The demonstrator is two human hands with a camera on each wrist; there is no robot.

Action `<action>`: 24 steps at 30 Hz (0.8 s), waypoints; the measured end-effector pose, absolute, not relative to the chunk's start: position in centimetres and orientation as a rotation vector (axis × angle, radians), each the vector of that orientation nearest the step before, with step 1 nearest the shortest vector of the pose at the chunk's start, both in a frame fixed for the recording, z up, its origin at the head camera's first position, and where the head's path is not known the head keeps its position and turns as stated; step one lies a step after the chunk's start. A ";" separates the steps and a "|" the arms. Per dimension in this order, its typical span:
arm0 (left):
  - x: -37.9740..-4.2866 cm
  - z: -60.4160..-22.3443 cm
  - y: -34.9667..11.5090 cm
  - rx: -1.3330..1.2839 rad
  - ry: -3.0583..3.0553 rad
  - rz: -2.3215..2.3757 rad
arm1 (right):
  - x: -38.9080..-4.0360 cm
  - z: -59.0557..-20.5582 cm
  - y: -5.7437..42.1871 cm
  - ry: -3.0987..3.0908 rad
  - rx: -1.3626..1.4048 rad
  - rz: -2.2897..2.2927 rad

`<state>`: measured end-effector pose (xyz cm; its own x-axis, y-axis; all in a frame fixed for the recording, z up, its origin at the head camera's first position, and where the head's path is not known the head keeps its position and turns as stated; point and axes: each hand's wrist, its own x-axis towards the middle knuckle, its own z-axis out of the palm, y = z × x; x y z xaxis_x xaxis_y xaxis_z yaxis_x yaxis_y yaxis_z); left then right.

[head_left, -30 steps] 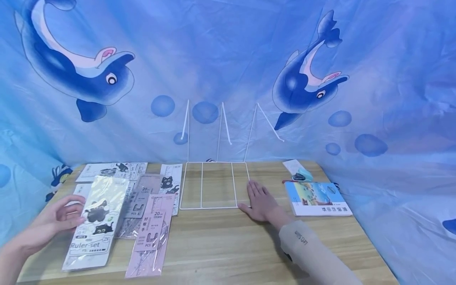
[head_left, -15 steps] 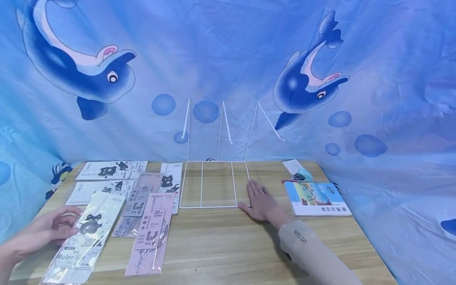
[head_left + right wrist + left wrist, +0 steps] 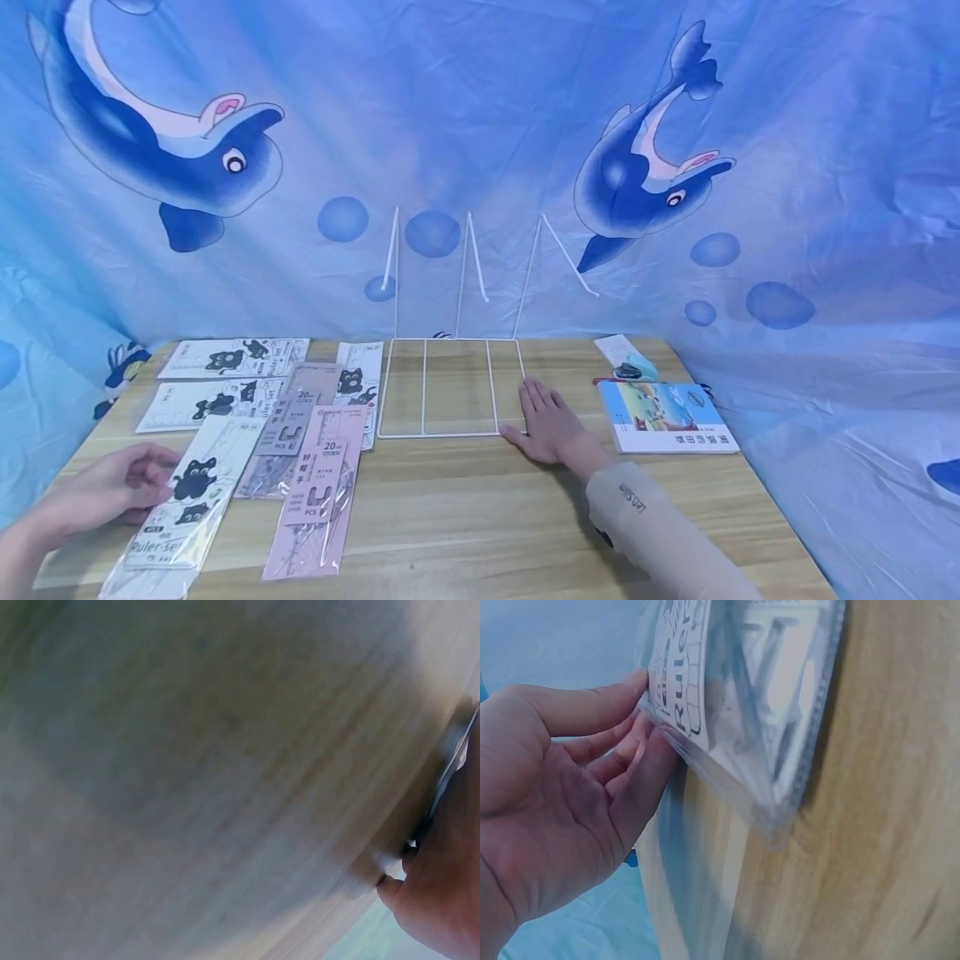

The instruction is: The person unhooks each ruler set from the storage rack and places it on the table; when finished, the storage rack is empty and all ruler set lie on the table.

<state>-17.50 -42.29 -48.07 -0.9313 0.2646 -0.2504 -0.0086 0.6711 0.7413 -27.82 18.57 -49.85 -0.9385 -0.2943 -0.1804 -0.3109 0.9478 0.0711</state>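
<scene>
My left hand [image 3: 112,492] pinches the left edge of a white ruler set [image 3: 213,454] in a clear plastic sleeve, printed with black cats. In the left wrist view, thumb and fingers close on the sleeve's edge [image 3: 731,780], low over the wood. The right hand [image 3: 551,427] lies flat on the table, fingers straight, against the right side of a white wire rack [image 3: 450,435]. Its three bent wire uprights stand toward the curtain. The right wrist view is blurred, with only part of that hand [image 3: 435,892] showing.
Right of the held set lie a pink ruler set [image 3: 318,500] and a greyish one [image 3: 288,437]. More white sets [image 3: 225,358] lie behind, one [image 3: 352,383] next to the rack. A book [image 3: 667,417] and small items [image 3: 633,367] sit at right. A blue dolphin curtain [image 3: 480,150] hangs behind.
The left hand has brought the white ruler set down and toward the near left, then slightly back up to the right. The right hand and the rack stay put.
</scene>
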 end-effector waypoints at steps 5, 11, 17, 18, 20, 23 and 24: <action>-17.5 -47.6 -41.8 0.100 2.624 1.017 | -27.6 -49.8 18.5 2.923 -0.452 0.140; -18.1 -46.8 -41.0 0.119 2.941 0.612 | -27.6 -49.9 18.4 2.924 -0.456 0.140; -19.1 -45.5 -39.8 0.155 2.980 0.497 | -27.4 -49.8 18.2 2.916 -0.478 0.118; -19.2 -45.3 -39.4 0.165 2.988 0.500 | -27.3 -49.7 18.2 2.915 -0.481 0.112; -19.6 -44.9 -38.2 0.192 3.015 0.520 | -27.3 -49.4 18.1 2.909 -0.483 0.106; -20.3 -44.2 -35.8 0.257 3.021 0.591 | -27.1 -48.7 17.9 2.899 -0.482 0.067; -20.6 -43.9 -34.9 0.278 3.012 0.606 | -27.0 -48.4 17.8 2.897 -0.484 0.049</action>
